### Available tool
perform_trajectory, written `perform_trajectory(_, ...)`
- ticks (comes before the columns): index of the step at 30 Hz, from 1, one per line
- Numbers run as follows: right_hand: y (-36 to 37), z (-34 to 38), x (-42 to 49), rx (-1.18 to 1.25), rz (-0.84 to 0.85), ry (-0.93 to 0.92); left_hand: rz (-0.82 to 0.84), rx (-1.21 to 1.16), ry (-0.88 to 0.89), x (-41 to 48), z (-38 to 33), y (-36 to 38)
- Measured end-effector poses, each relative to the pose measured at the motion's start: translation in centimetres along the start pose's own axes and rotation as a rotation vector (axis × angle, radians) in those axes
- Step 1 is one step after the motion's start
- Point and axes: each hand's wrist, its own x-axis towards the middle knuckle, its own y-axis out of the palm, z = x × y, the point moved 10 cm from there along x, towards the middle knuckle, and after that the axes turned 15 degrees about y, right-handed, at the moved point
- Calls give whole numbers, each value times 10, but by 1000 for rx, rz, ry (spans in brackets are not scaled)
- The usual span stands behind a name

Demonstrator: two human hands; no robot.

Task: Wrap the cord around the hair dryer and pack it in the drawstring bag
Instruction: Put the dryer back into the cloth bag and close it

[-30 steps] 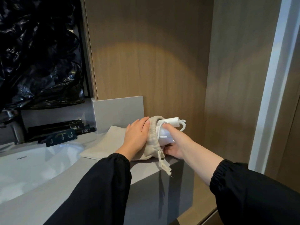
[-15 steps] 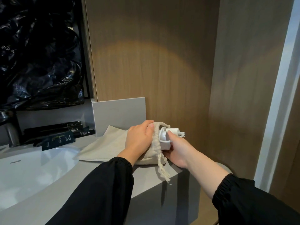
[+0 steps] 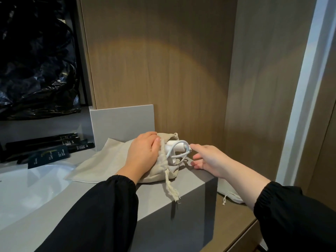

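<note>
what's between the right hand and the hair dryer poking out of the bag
Nothing visible. The open right hand is just right of the hair dryer's exposed end. A cord loop bulges from the bag mouth, which the left hand holds.

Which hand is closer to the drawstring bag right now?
Left. The left hand holds the drawstring bag by its opening; the right hand is open just right of it, fingers toward the hair dryer.
</note>
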Motion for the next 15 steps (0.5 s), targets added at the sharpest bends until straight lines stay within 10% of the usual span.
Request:
perform_trajectory(5,14,5,7,18,132,-129,-41,23,-125,-2,13,-4)
perform_trajectory(15,64,28,-7,-468,-128,-530,6,5,-29,3,2,-1)
